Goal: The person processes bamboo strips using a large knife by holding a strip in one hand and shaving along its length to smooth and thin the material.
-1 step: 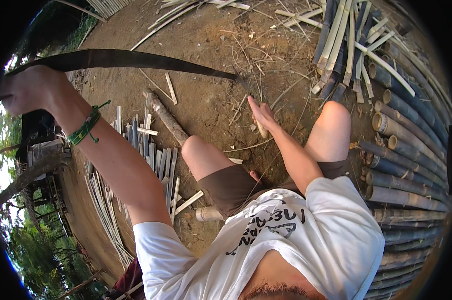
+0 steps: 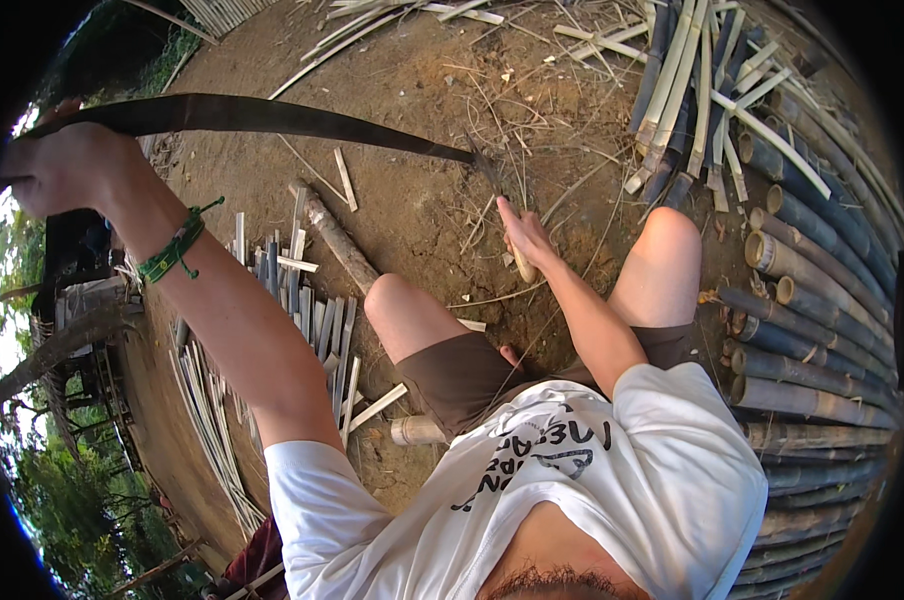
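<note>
Green cord (image 2: 180,245) rings the wrist of the person's left hand (image 2: 77,170), whose fingers are curled tight round one end of a dark strip (image 2: 262,115). From that fist the strip bows rightward across the view, its long axis running side to side and dipping toward its narrow tip. The tip ends at, or just beside, the blade of a knife (image 2: 487,170); whether they touch is hard to tell. The right hand (image 2: 530,240) is wrapped about the knife's pale handle (image 2: 525,266), well apart from the left and much the nearer to the tip. The blade slants up and left from the right hand, across the strip's line. Farther out, the knees are spread above bare ground (image 2: 402,220), with a log (image 2: 337,240) pointing away beyond the left knee. Slats (image 2: 322,320) lie left of that knee, more slats (image 2: 677,80) are heaped at upper right, and poles (image 2: 812,395) are stacked along the right side, their cut ends facing the person.
</note>
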Demonstrator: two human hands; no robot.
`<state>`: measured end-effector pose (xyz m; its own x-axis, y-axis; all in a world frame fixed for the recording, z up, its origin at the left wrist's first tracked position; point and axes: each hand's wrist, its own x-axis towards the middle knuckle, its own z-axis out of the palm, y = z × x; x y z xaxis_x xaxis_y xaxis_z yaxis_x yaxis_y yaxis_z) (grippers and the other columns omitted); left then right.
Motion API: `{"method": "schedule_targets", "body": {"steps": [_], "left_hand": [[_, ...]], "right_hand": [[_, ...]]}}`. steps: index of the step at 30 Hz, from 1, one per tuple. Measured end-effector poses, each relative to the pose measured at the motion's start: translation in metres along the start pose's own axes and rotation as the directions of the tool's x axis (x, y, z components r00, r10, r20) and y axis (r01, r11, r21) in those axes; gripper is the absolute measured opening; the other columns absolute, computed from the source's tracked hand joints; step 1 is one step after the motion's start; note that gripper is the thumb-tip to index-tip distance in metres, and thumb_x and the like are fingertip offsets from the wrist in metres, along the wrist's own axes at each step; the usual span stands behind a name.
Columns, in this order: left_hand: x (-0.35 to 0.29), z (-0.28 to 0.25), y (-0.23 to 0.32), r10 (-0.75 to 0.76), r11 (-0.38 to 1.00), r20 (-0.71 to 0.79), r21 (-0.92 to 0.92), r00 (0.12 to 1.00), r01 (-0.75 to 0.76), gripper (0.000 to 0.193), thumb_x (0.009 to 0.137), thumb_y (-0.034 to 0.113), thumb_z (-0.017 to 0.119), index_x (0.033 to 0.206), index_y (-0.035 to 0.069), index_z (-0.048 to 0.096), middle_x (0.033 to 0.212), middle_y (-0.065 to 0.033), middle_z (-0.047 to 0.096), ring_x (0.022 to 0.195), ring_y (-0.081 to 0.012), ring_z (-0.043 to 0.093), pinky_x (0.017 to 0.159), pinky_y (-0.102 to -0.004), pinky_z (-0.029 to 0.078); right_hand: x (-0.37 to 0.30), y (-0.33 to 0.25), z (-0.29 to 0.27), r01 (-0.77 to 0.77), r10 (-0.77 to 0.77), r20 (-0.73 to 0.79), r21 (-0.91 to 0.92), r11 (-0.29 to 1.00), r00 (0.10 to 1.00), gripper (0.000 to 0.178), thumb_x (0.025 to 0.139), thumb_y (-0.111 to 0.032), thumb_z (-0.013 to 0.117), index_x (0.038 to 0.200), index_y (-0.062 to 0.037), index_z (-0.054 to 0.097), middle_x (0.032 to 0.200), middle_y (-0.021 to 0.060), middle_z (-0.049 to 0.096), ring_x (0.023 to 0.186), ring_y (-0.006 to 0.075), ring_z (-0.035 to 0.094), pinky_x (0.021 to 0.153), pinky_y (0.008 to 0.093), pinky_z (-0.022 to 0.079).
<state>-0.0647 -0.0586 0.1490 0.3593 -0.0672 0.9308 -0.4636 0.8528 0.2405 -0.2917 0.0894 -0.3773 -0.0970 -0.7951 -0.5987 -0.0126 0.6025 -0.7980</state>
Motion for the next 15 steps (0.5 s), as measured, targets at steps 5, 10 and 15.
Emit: {"method": "schedule_targets", "body": {"steps": [5,10,15], "left_hand": [[-0.005,0.004,0.008,-0.327,0.897,0.198,-0.244,0.924,0.370,0.078,0.100,0.065,0.026,0.098,-0.009,0.047,0.076,-0.0133,0.053,0.063,-0.0280,0.051,0.056,-0.0438,0.040],[0.023,-0.029,-0.016,-0.371,0.200,0.667,-0.622,0.646,0.757,0.096,0.083,0.088,0.012,0.089,0.001,0.051,0.077,-0.0096,0.044,0.065,-0.0230,0.040,0.063,-0.0376,0.034],[0.018,-0.039,-0.021,-0.474,0.510,0.491,-0.523,0.731,0.683,0.089,0.084,0.086,0.013,0.070,0.006,0.050,0.067,-0.0103,0.046,0.064,-0.0238,0.045,0.062,-0.0363,0.040]], "right_hand": [[-0.049,-0.025,0.006,0.132,-0.144,0.072,0.145,0.981,0.987,0.060,0.096,-0.064,0.047,0.073,-0.0092,0.051,0.052,0.0010,0.050,0.046,0.0129,0.054,0.046,0.0323,0.044],[-0.079,-0.046,0.009,0.224,-0.249,0.087,0.228,0.948,0.965,0.061,0.095,-0.067,0.047,0.069,-0.0109,0.051,0.049,0.0007,0.051,0.044,0.0130,0.054,0.044,0.0310,0.042],[-0.117,-0.079,0.012,0.303,-0.355,0.118,0.320,0.898,0.927,0.060,0.097,-0.063,0.048,0.070,-0.0100,0.046,0.055,-0.0005,0.044,0.047,0.0115,0.054,0.044,0.0289,0.041]]}}
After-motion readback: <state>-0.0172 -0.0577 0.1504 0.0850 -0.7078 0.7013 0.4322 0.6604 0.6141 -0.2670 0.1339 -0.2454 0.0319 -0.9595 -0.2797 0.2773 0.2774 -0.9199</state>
